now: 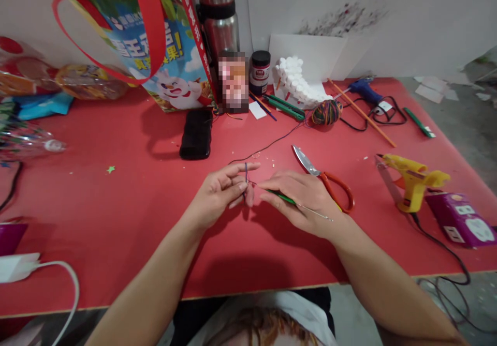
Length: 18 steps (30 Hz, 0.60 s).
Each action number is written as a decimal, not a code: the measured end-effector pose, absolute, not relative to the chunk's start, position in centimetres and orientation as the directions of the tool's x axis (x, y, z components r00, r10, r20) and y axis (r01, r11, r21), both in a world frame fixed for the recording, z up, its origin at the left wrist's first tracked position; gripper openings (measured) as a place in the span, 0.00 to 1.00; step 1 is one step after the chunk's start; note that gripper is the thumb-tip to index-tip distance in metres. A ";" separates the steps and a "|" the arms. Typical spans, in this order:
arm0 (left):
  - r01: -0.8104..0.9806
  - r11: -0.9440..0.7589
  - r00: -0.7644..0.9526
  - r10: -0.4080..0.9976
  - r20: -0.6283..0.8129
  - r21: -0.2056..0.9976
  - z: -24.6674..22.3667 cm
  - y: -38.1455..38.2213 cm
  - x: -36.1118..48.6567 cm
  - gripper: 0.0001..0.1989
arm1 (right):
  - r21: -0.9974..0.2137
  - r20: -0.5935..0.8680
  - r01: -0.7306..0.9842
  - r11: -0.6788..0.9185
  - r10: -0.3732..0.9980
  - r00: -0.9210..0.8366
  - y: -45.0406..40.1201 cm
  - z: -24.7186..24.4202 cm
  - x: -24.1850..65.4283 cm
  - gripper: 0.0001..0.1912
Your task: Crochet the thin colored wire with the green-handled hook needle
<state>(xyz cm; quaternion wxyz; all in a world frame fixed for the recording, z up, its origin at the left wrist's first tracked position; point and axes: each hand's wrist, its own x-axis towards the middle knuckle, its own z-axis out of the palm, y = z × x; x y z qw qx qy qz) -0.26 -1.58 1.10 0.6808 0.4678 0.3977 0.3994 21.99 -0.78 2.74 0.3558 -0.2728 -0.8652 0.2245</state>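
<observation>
Green hook (286,198), hands (305,195) close together

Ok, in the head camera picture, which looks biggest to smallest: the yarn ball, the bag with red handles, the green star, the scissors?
1. Bag with red handles, easily biggest
2. Scissors
3. Yarn ball
4. Green star, tiny
</observation>
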 end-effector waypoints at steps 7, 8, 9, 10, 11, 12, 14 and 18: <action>-0.149 0.228 0.405 0.902 -0.151 0.962 0.9 -1.5 -0.4 0.22 | -0.689 0.411 0.335 0.643 0.727 -0.550 -0.6 3.4 22.6 0.07; -0.146 0.229 0.415 0.897 -0.150 0.962 0.9 -1.6 -0.4 0.22 | -0.719 0.392 0.332 0.610 0.751 -0.531 -0.5 3.5 22.7 0.07; -0.147 0.235 0.428 0.891 -0.153 0.961 1.0 -1.6 -0.4 0.22 | -0.762 0.364 0.319 0.564 0.780 -0.510 -0.4 3.6 22.8 0.08; -0.150 0.246 0.443 0.882 -0.158 0.958 1.0 -1.6 -0.5 0.22 | -0.815 0.322 0.291 0.500 0.810 -0.489 -0.2 3.6 23.0 0.08; -0.156 0.261 0.459 0.873 -0.164 0.953 1.1 -1.7 -0.5 0.22 | -0.875 0.268 0.244 0.417 0.840 -0.472 0.0 3.6 23.1 0.08; -0.169 0.275 0.475 0.864 -0.166 0.947 1.1 -1.7 -0.5 0.22 | -0.930 0.208 0.180 0.319 0.864 -0.459 0.1 3.6 23.3 0.09; -0.198 0.302 0.509 0.845 -0.165 0.933 1.2 -1.7 -0.5 0.21 | -0.993 0.085 0.031 0.112 0.884 -0.461 0.5 3.3 23.5 0.11; -0.243 0.336 0.543 0.825 -0.159 0.910 1.4 -1.9 -0.7 0.20 | -0.973 -0.040 -0.181 -0.147 0.871 -0.490 1.0 2.6 23.6 0.11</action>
